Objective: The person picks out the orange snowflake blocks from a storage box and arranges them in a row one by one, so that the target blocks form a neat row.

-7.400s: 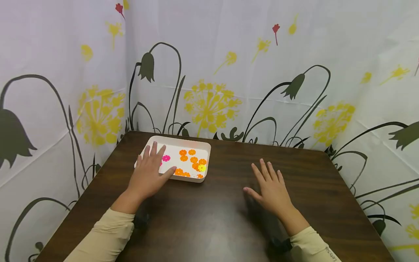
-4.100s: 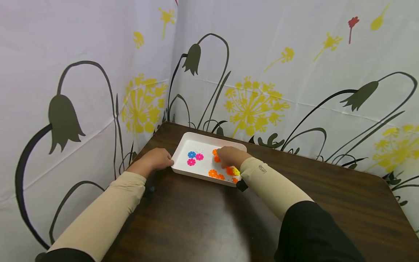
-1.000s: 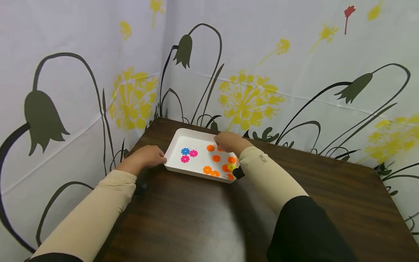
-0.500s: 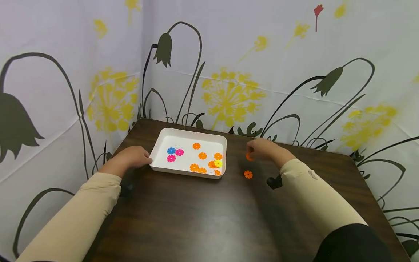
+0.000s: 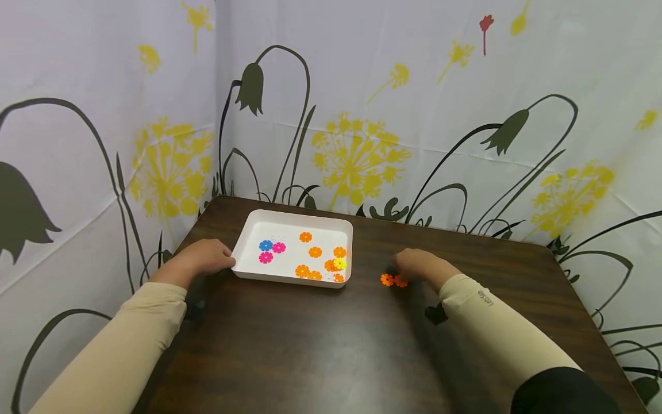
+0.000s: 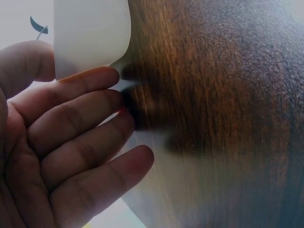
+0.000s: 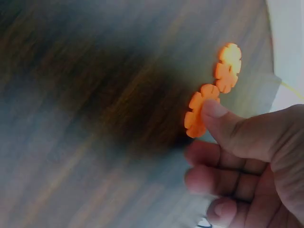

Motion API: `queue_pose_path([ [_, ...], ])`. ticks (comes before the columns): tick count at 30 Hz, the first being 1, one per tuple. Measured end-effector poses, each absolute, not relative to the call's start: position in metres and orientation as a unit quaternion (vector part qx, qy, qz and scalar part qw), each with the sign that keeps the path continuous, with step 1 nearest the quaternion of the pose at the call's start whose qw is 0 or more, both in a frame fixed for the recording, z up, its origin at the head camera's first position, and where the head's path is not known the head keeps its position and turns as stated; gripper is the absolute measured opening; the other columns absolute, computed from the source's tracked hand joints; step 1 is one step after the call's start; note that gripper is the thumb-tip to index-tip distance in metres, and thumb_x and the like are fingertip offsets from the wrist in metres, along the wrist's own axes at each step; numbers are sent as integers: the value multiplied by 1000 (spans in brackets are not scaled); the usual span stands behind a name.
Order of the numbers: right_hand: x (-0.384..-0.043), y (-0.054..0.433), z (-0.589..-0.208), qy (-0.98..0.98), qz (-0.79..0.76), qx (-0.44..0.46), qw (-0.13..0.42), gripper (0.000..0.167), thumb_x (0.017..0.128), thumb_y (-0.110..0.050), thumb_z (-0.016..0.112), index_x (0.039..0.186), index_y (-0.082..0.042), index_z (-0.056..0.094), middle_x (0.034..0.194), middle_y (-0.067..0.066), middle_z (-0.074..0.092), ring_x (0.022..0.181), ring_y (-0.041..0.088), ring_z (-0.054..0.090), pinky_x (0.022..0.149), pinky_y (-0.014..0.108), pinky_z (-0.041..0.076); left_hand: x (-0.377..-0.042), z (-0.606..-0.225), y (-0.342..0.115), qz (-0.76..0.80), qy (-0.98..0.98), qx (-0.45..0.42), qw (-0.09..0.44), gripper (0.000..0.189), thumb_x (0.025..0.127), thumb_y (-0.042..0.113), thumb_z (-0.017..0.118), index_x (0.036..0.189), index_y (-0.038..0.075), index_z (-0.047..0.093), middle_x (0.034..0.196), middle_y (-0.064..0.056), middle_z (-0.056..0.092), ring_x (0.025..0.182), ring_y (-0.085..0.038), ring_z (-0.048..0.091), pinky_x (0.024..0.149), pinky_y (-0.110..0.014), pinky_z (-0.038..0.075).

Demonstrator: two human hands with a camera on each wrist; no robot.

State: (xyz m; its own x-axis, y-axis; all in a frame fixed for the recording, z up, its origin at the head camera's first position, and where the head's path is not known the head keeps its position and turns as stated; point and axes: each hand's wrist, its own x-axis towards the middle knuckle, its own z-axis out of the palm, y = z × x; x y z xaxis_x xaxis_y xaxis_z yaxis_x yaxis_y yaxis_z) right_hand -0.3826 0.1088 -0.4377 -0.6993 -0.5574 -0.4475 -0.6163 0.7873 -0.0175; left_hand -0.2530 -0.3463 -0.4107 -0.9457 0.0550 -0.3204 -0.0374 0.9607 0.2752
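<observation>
right of centre in the head view, the right hand (image 5: 421, 266) holds an orange flower disc (image 7: 194, 116) in a narrow grip, thumb over its notched rim; a second orange disc (image 5: 387, 280) lies just beside. the held one should be light, stiff, a little slippery, best pinched by that rim. left of centre, the left hand (image 5: 204, 256) pinches the white tray's (image 5: 289, 280) lower-left corner. the bench (image 5: 310, 351) is glossy dark woodgrain; across the top hangs a flower-printed curtain (image 5: 424, 34).
</observation>
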Motion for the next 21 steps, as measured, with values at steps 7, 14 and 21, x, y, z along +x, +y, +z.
queue_pose_path([
  [7, -389, 91, -419, 915, 91, -334, 208, 7, 88, -13, 66, 83, -13, 61, 80, 1, 57, 69, 19, 50, 64, 35, 41, -253, -412, -346, 147, 975, -2, 167, 26, 87, 26, 54, 74, 8, 67, 60, 1, 45, 61, -17, 45, 59, -30, 35],
  [14, -407, 38, -374, 922, 2, -376, 96, 11, 95, -25, 61, 96, -14, 61, 86, 0, 61, 75, 17, 55, 68, 33, 44, -252, -412, -347, 149, 976, 0, 159, 25, 86, 25, 54, 72, 8, 67, 60, 1, 46, 60, -17, 45, 58, -30, 35],
  [21, -400, -18, -385, 905, 118, -406, 51, 23, 91, -31, 66, 110, -18, 68, 98, -4, 69, 94, 22, 58, 87, 39, 47, -251, -413, -345, 152, 975, -2, 161, 26, 86, 25, 54, 72, 8, 67, 59, 2, 45, 59, -16, 44, 58, -30, 35],
])
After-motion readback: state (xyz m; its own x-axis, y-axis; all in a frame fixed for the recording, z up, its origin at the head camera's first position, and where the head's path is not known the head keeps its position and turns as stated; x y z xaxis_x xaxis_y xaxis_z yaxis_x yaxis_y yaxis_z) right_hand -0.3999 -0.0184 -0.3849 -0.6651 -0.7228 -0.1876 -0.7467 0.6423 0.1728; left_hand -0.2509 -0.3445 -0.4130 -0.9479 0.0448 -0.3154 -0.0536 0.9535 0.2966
